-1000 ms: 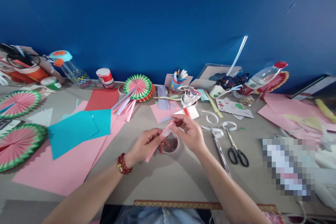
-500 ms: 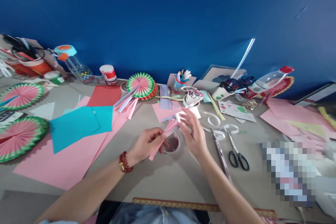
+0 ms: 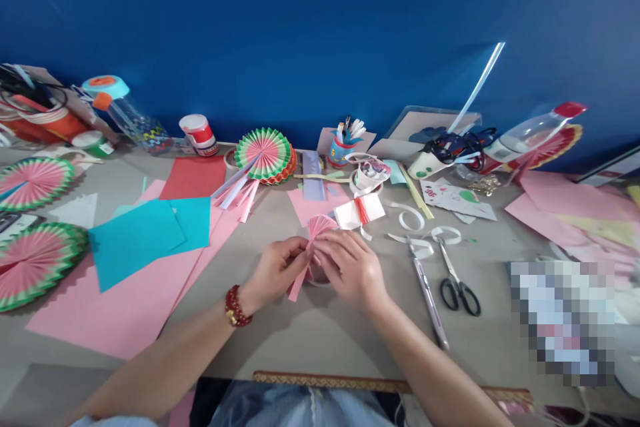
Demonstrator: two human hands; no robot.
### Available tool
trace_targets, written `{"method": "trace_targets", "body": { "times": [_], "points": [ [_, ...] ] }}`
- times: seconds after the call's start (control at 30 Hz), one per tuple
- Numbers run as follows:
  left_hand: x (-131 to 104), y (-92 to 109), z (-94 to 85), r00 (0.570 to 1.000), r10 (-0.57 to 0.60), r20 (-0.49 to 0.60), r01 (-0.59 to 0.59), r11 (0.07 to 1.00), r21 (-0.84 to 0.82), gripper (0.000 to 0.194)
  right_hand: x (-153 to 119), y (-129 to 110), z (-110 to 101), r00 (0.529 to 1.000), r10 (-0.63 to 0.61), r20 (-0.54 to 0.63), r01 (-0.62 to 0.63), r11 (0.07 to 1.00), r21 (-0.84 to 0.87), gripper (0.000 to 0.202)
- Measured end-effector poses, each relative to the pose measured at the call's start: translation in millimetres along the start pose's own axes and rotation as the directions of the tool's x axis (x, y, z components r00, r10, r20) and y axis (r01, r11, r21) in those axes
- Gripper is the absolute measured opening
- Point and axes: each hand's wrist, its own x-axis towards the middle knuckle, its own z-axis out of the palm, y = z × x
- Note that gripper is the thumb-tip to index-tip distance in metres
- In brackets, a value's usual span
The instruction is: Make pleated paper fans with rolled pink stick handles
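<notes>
Pink accordion-folded paper [image 3: 320,224] is pinched at its middle, its upper end fanning out and its lower end pointing down and left. My left hand [image 3: 278,269] grips it between thumb and fingers. From the other side my right hand [image 3: 353,268] closes on the same middle with its fingertips, which partly hide each other. Under the hands lies a tape roll, mostly covered. Just beyond them rests a white card [image 3: 345,215] with red thread [image 3: 362,210] wound round it.
To the right lie black-handled scissors [image 3: 459,295], a slim grey-pink pen-like tool [image 3: 430,303] and curled white strips [image 3: 411,218]. On the left are blue paper [image 3: 137,247], pink sheets [image 3: 120,320] and pleated rosettes [image 3: 40,263]. A pen cup [image 3: 341,150] and bottles line the blue wall.
My right hand has moved down from the white card to the pink pleated paper and closed on it. The card, now uncovered, shows red thread. The pleats fan wider at the top.
</notes>
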Motion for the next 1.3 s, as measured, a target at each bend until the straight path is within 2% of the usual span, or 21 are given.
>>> {"method": "trace_targets", "body": {
  "times": [0.13, 0.3, 0.57, 0.67, 0.83, 1.1, 1.3],
  "points": [
    [-0.9, 5.5, -2.2, 0.997, 0.07, 0.01, -0.071, 0.982, 0.173, 0.02, -0.8, -1.5, -2.0, 1.0, 0.025, -0.01, -0.025, 1.0, 0.006, 0.02],
    [-3.6, 4.2, -2.3, 0.986, 0.169, 0.01, -0.158, 0.898, 0.41, 0.016, 0.1, -5.1, -4.7, 0.999, 0.041, 0.005, -0.041, 0.999, 0.002, 0.021],
    [-5.7, -0.3, -0.1, 0.952, 0.305, 0.024, -0.269, 0.799, 0.538, 0.01, 1.7, -7.1, -6.6, 0.999, 0.045, 0.022, -0.045, 0.999, 0.004, 0.019],
    [-5.9, 0.5, -0.2, 0.94, 0.339, 0.029, -0.299, 0.785, 0.543, 0.011, 1.6, -7.3, -5.9, 0.999, 0.044, -0.005, -0.044, 0.999, -0.008, 0.018],
    [-5.9, 4.5, 0.0, 0.951, 0.306, 0.028, -0.279, 0.822, 0.497, 0.011, 1.4, -6.4, -6.4, 0.999, 0.044, -0.009, -0.044, 0.999, -0.018, 0.017],
    [-5.6, 2.4, -0.5, 0.943, 0.331, 0.026, -0.29, 0.782, 0.552, 0.011, 2.3, -8.0, -7.2, 1.0, 0.027, -0.01, -0.027, 0.999, -0.024, 0.015],
    [-6.0, 7.1, 1.8, 0.933, 0.359, 0.015, -0.315, 0.795, 0.519, 0.012, 1.1, -6.3, -6.1, 0.999, 0.027, -0.02, -0.028, 0.999, -0.026, 0.014]
  ]
}}
